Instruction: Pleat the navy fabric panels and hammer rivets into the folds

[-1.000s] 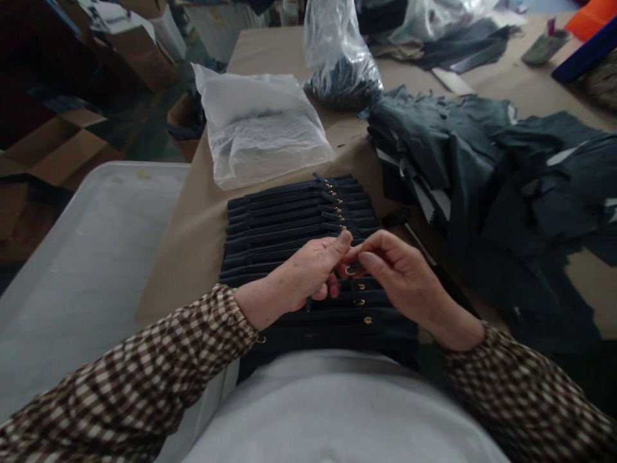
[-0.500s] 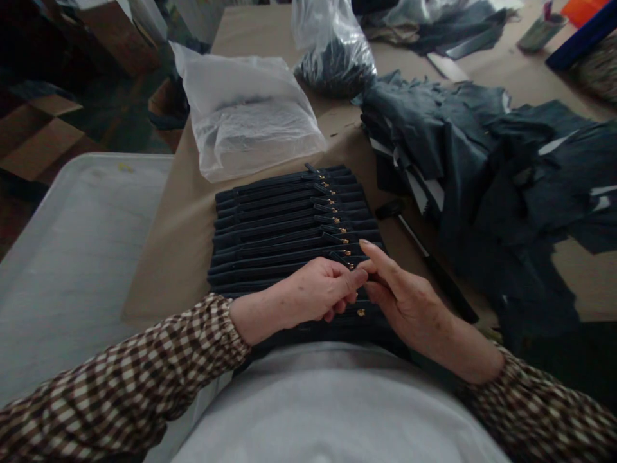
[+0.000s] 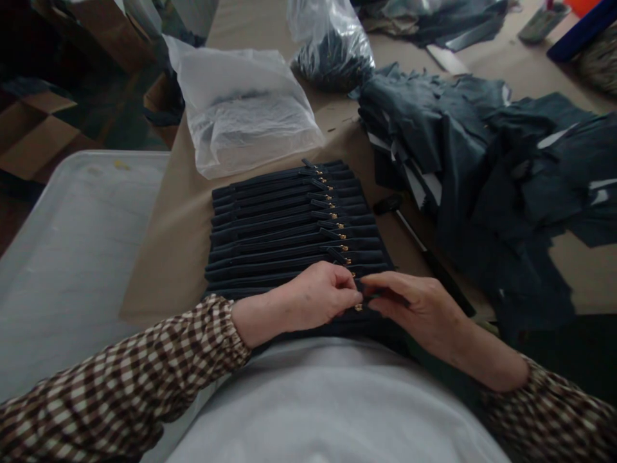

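Observation:
Several dark zippers (image 3: 274,225) lie overlapped in a row in front of me. Gold-coloured sliders (image 3: 340,226) line their right side, most with a dark pull tab (image 3: 328,233). My left hand (image 3: 321,292) is over the near zippers, thumb and fingers pinched together beside a gold slider (image 3: 358,307). Facing it from the right, my right hand (image 3: 414,302) has its thumb and forefinger drawn close at the same spot. Something small and dark shows between the two hands' fingertips; what each pinches is too small to make out.
A black-handled hammer (image 3: 424,247) lies right of the zippers, by a heap of dark leather-like pieces (image 3: 463,141). Behind are a flat clear plastic bag (image 3: 250,109) and a filled one (image 3: 332,51). A white plastic surface (image 3: 81,257) adjoins the brown table (image 3: 159,257) on the left.
My right hand has come lower, its raised forefinger now down toward the thumb. My left hand has shifted slightly and stays pinched near the sliders. The view has tilted a little.

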A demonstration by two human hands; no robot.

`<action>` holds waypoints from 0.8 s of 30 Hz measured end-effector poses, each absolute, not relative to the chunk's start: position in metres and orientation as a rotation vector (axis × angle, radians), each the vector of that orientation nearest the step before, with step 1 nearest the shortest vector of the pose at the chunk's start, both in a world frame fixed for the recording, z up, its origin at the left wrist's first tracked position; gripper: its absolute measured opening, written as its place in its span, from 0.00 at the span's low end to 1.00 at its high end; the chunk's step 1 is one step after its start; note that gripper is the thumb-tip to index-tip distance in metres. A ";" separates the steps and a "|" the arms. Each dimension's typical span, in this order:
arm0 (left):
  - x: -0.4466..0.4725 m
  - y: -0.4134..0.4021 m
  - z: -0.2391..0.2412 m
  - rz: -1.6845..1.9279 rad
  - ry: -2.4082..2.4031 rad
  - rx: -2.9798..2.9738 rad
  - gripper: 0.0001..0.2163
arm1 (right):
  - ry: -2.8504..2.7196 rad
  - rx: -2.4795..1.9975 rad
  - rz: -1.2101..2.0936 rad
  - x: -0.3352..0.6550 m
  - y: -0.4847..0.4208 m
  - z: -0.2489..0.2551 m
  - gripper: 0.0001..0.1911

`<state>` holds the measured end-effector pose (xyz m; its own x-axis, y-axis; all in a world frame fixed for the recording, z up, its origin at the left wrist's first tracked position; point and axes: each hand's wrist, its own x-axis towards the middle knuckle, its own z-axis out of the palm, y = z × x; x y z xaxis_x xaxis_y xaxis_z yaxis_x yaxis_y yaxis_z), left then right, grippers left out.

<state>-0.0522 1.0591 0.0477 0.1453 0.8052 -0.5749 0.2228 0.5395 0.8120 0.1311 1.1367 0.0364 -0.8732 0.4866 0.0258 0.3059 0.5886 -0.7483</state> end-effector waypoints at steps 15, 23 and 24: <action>-0.051 1.055 0.045 0.243 1.638 1.544 0.10 | -2.622 -0.666 1.312 0.136 1.132 0.007 0.10; -0.049 1.052 0.045 0.176 1.706 1.628 0.11 | -2.648 -0.653 1.259 0.133 1.132 0.004 0.10; -0.049 1.052 0.045 0.168 1.710 1.636 0.11 | -2.662 -0.657 1.249 0.133 1.132 0.004 0.10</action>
<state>-0.0488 1.0524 0.0453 0.0986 0.9035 -0.4170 0.8051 0.1739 0.5671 0.1331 1.1316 0.0042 -0.8970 0.4369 -0.0672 0.3309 0.5630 -0.7573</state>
